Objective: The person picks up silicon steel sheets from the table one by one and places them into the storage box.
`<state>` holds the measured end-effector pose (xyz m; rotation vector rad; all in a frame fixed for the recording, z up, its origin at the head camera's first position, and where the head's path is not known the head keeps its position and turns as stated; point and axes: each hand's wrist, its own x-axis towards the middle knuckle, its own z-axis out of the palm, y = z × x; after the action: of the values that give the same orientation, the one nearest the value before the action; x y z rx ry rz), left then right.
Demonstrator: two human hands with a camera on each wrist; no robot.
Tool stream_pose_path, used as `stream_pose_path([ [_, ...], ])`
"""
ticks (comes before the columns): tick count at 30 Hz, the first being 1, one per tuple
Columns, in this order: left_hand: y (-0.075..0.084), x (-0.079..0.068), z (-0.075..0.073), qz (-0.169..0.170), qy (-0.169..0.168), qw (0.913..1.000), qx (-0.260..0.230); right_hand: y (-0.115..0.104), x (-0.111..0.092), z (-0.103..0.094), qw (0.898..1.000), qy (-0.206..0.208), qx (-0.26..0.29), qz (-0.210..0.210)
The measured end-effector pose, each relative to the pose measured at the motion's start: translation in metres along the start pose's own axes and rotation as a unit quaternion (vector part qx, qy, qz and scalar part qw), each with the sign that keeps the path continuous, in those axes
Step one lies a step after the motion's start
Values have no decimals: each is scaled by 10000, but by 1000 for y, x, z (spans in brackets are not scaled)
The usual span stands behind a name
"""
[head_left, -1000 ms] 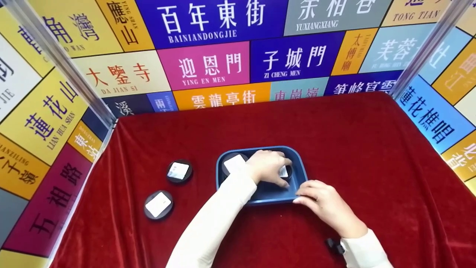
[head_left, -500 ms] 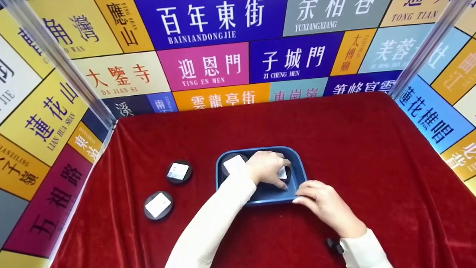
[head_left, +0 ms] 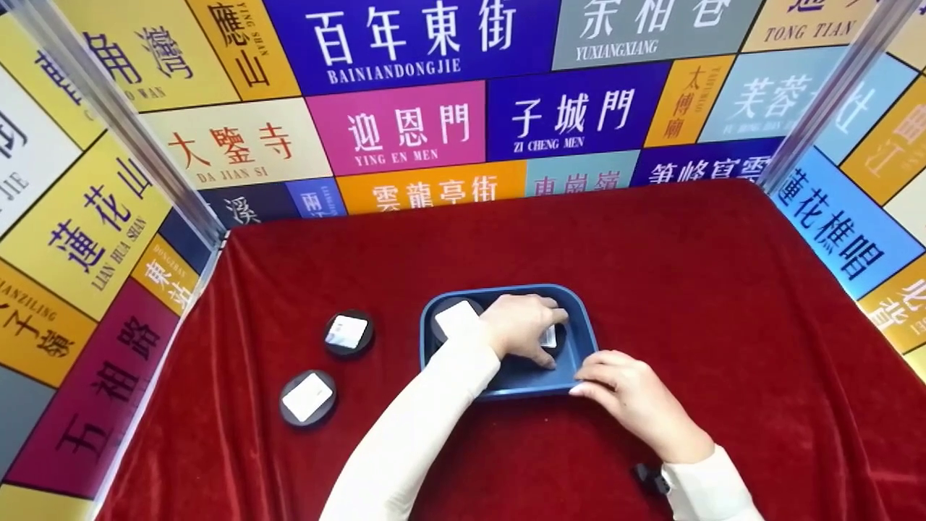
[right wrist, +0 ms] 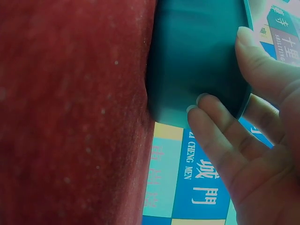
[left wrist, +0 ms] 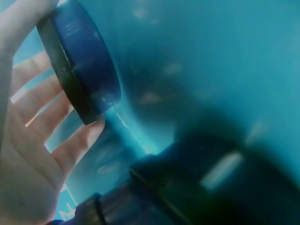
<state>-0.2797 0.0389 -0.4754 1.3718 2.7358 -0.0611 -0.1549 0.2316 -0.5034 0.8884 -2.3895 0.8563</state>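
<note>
Inside the blue plastic bin (head_left: 535, 393), my left hand (head_left: 519, 322) grips a flat round black container (head_left: 549, 336) with a white label, near the bin's right end. In the left wrist view, thumb and fingers span the rim of this container (left wrist: 89, 61), which stands tilted on edge there. A second round container (head_left: 454, 318), labelled white too, lies at the bin's left end, partly behind my left forearm. My right hand (head_left: 633, 398) holds the bin's near right corner. In the right wrist view its thumb is at the rim and its fingers (right wrist: 213, 122) lie against the bin's outer wall.
Two more round black containers with white labels, one farther back (head_left: 349, 333) and one nearer (head_left: 308, 399), lie left of the bin on the red cloth (head_left: 651, 253). A small black device (head_left: 651, 479) is at the right wrist. Sign-covered panels (head_left: 412, 130) enclose the table.
My left hand and the container in it have shifted very slightly to the left inside the bin. The right hand and the bin have stayed in place.
</note>
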Motion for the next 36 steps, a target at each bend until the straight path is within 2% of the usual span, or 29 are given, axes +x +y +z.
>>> stream_pose_path([
  [22, 3, -7, -6, 36, -111, 9999, 83, -4, 0, 1, 9999, 59, 138, 18],
  [31, 3, -8, -10, -7, -198, 9998, -26, -3, 1, 1, 9999, 53, 124, 45],
  [36, 3, -8, -14, -36, -99, 9999, -64, -2, 1, 0, 9999, 101, 124, 50],
])
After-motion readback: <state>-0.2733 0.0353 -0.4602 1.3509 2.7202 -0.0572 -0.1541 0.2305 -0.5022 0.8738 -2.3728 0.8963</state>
